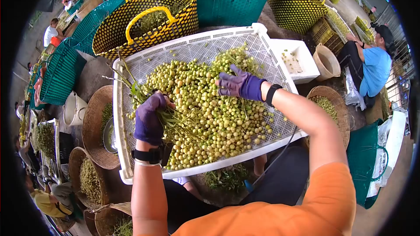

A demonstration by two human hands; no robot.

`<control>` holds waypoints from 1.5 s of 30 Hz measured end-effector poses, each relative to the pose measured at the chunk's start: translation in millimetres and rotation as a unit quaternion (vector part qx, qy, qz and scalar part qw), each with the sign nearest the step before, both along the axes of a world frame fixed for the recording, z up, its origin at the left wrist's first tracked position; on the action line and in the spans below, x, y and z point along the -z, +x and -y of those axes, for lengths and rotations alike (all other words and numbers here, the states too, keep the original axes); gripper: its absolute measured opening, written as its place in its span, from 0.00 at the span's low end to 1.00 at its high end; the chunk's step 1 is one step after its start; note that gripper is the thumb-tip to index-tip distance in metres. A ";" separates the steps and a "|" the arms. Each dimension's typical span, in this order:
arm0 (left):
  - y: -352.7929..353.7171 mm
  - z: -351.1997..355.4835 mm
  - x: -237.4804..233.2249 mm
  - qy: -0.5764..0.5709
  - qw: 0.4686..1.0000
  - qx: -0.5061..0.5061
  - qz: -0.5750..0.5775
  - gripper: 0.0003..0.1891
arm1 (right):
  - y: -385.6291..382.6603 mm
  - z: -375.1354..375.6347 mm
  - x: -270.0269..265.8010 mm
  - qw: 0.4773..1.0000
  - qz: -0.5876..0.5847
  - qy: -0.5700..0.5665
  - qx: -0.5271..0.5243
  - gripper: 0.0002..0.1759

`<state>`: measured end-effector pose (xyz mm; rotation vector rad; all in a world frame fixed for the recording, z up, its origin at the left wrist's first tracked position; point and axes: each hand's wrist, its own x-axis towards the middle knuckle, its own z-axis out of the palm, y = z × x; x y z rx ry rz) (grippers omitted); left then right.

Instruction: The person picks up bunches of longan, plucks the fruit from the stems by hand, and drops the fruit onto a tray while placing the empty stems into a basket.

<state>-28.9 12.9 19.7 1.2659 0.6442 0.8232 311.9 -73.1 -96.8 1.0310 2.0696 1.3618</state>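
Note:
Round yellow-green fruits [210, 122] lie heaped in a white mesh tray [188, 45]. My left hand [151, 118], in a purple glove, is closed around a bunch of thin green stems [175, 123] at the tray's left side. My right hand [238, 84], also purple-gloved, rests palm down over the upper right of the heap with its fingers spread. More stems with fruit [238, 59] lie just above it. Some leafy twigs [127, 78] stick out over the tray's left edge.
Woven yellow-black baskets [175, 0] and teal baskets [227, 6] stand behind the tray. A white box [297, 67] and a beige bucket [326, 61] are at the right, near a seated person in blue [376, 67]. Round wicker baskets [94, 131] stand at the left.

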 end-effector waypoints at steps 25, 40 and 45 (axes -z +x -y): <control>-3.2 -2.1 -5.5 -0.016 0.997 -0.043 -0.060 0.13 | -66.8 -55.8 -40.6 0.876 -0.463 -0.108 0.075 0.35; -102.1 -33.0 -47.6 0.029 0.970 -0.239 0.034 0.13 | -89.4 -6.7 -0.5 0.877 -0.447 -0.177 -0.002 0.42; -180.8 -28.3 -67.4 0.040 0.965 -0.189 0.179 0.05 | -119.5 -41.4 -26.5 0.864 -0.453 -0.170 0.138 0.33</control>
